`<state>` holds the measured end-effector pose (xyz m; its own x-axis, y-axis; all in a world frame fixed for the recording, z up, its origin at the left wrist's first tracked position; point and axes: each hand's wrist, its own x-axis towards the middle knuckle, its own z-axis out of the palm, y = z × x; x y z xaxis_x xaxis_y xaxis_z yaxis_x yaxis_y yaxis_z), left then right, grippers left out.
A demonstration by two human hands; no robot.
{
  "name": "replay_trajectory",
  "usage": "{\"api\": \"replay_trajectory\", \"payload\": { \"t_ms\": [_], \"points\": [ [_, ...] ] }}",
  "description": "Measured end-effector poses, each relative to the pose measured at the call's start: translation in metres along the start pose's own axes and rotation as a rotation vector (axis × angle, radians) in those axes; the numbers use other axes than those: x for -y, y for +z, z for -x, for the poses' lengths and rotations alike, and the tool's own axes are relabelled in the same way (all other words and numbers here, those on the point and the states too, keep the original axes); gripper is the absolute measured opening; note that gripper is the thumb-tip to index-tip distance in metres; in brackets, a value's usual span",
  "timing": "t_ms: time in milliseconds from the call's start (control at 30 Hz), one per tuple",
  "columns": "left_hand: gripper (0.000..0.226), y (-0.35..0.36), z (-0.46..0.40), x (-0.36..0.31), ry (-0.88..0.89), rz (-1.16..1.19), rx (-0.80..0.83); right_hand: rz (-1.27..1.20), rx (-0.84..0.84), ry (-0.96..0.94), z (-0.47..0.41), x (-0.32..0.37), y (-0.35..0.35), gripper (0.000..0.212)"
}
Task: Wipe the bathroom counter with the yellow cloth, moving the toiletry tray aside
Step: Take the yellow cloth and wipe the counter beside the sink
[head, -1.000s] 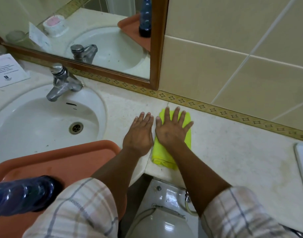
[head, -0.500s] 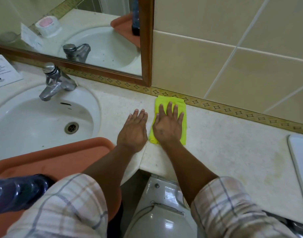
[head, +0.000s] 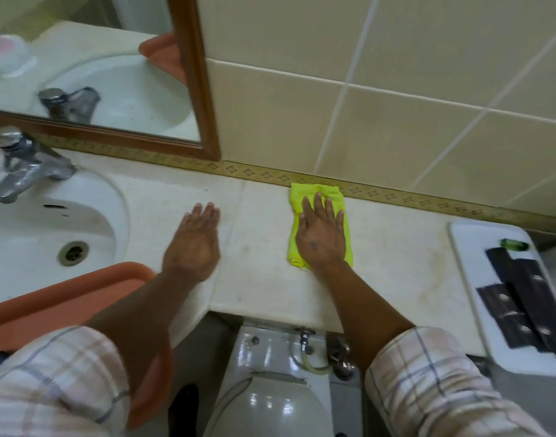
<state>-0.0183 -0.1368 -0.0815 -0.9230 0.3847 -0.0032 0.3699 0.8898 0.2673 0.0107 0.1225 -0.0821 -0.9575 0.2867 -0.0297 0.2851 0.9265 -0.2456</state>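
A folded yellow cloth point(head: 314, 192) lies on the cream counter point(head: 396, 263), its far end against the patterned wall border. My right hand point(head: 322, 234) presses flat on the cloth with fingers spread. My left hand point(head: 193, 244) rests flat and empty on the counter, well to the left of the cloth, beside the sink. The orange toiletry tray point(head: 65, 294) sits over the sink's near edge at lower left, partly hidden by my left sleeve. A dark blue object barely shows at the frame's left edge.
A white sink point(head: 34, 222) with a chrome tap point(head: 24, 165) is on the left, under a wood-framed mirror point(head: 194, 74). A white tray with dark packets point(head: 506, 294) occupies the counter's right end. A toilet tank point(head: 283, 351) stands below the counter's front edge.
My right hand has slid the cloth to the right along the wall border, away from my left hand. The left hand has stayed by the sink. The view has shifted right.
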Motion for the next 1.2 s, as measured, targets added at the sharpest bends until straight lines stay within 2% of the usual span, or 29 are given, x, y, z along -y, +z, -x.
{"api": "replay_trajectory", "payload": {
  "t_ms": [233, 367, 467, 633, 967, 1067, 1200],
  "points": [
    [0.052, 0.001, -0.001, 0.003, 0.008, -0.024, -0.009, -0.035, -0.050, 0.199, 0.019, -0.124, -0.032, 0.050],
    [0.053, 0.000, -0.001, -0.001, 0.018, -0.046, 0.012, -0.050, -0.085, 0.240, 0.025, -0.170, -0.045, 0.049],
    [0.054, -0.004, -0.003, -0.003, 0.028, -0.067, 0.034, -0.058, -0.109, 0.213, 0.026, -0.179, -0.046, 0.048],
    [0.053, -0.011, -0.025, -0.029, 0.125, 0.048, 0.061, -0.063, -0.125, 0.188, 0.025, -0.183, -0.046, 0.048],
    [0.054, 0.000, -0.030, -0.031, 0.125, -0.065, 0.043, -0.022, -0.110, 0.133, 0.058, -0.193, -0.040, 0.049],
    [0.055, 0.000, -0.029, -0.032, 0.119, -0.074, 0.046, -0.028, -0.136, 0.139, 0.072, -0.193, -0.043, 0.048],
    [0.055, 0.003, -0.031, -0.032, 0.124, -0.079, 0.027, 0.017, -0.177, 0.232, 0.043, -0.187, -0.059, 0.040]
  ]
}}
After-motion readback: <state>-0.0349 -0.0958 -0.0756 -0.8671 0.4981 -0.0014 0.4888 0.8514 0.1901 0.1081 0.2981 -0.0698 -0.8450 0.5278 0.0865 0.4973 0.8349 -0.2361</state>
